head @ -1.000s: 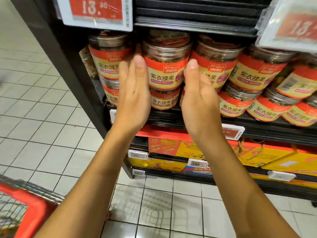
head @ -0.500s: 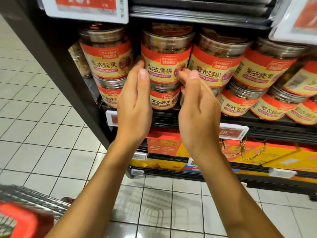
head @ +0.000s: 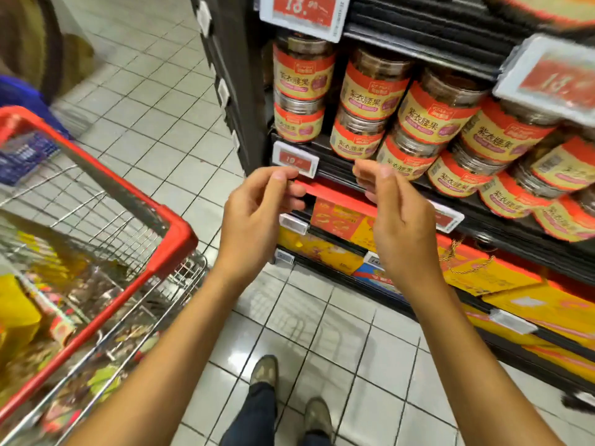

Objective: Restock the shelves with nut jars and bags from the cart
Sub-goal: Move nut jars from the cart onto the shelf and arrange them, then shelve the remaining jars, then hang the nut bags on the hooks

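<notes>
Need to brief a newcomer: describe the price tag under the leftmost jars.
Start at the dark shelf of stacked nut jars. On its front edge, at the left end, hangs the price tag: small, white-framed, red-panelled, unlike the big tags overhead.

A bare-armed person wears dark blue jeans [head: 249, 413] and mottled olive-brown shoes [head: 264, 370], below the left hand [head: 254, 214] and right hand [head: 399, 220].

1 head view, downward, near shelf [head: 335, 171]
</notes>
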